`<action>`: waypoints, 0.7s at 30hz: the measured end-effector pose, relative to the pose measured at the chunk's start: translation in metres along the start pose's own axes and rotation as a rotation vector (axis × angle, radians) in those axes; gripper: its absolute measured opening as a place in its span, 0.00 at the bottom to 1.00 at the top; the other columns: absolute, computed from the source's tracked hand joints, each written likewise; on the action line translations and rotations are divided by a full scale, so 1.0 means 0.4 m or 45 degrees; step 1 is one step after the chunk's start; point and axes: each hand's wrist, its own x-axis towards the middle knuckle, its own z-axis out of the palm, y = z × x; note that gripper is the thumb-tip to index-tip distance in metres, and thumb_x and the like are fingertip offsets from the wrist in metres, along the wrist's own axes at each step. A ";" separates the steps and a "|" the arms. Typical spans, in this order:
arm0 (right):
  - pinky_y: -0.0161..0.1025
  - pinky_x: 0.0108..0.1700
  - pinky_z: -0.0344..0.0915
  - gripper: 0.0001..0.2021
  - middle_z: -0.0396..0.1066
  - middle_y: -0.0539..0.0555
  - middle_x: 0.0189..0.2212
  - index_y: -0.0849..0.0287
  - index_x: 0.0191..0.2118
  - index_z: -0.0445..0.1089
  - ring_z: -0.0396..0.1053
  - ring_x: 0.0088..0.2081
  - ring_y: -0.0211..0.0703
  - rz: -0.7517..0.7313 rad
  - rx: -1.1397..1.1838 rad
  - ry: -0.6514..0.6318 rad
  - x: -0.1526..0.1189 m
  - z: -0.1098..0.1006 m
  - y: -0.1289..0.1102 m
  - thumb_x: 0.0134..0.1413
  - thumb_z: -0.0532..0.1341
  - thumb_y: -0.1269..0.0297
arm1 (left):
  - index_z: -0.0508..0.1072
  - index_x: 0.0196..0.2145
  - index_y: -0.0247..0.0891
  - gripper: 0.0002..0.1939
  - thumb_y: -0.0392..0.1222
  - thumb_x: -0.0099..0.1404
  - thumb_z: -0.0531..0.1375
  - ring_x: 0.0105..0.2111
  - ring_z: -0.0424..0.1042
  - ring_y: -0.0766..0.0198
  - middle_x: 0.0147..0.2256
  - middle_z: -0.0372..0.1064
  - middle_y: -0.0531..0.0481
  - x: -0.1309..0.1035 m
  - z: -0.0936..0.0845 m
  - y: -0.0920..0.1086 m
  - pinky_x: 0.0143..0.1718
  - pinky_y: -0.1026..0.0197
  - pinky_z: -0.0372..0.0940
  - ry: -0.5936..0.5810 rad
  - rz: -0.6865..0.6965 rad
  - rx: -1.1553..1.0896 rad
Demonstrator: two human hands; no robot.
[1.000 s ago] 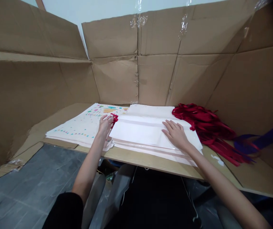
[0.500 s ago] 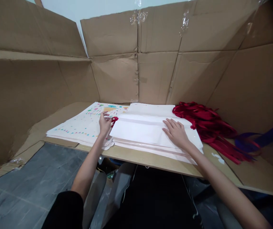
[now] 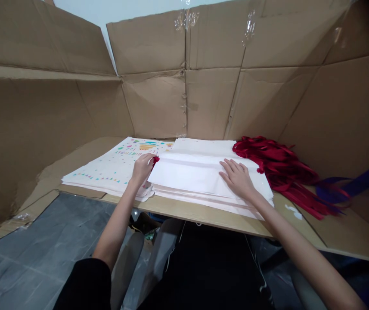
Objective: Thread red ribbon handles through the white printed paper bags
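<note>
In the head view, my left hand (image 3: 142, 168) is closed on a bit of red ribbon (image 3: 156, 159) at the left edge of a folded white sheet (image 3: 184, 174). The sheet tops a stack of similar ones. My right hand (image 3: 236, 175) lies flat on the right part of that sheet, fingers spread. Under my left wrist is a stack of printed sheets (image 3: 100, 165) with coloured birthday lettering and small shapes. Another small red tuft shows at the sheet's right edge.
A heap of dark red ribbons (image 3: 277, 163) lies on the right side of the table (image 3: 184, 215). A purple ribbon (image 3: 358, 185) runs beside it. Tall cardboard walls (image 3: 158, 103) stand behind and at both sides.
My left fingers have closed on the red ribbon, where they were looser around it before. My right hand stays in place on the white sheet.
</note>
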 end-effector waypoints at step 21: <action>0.53 0.61 0.47 0.25 0.58 0.58 0.62 0.57 0.61 0.60 0.52 0.63 0.52 -0.002 0.023 -0.030 -0.003 -0.012 0.002 0.66 0.42 0.53 | 0.69 0.30 0.35 0.12 0.22 0.51 0.61 0.28 0.73 0.65 0.26 0.70 0.49 0.086 -0.028 -0.041 0.31 0.63 0.70 0.375 -1.270 -1.156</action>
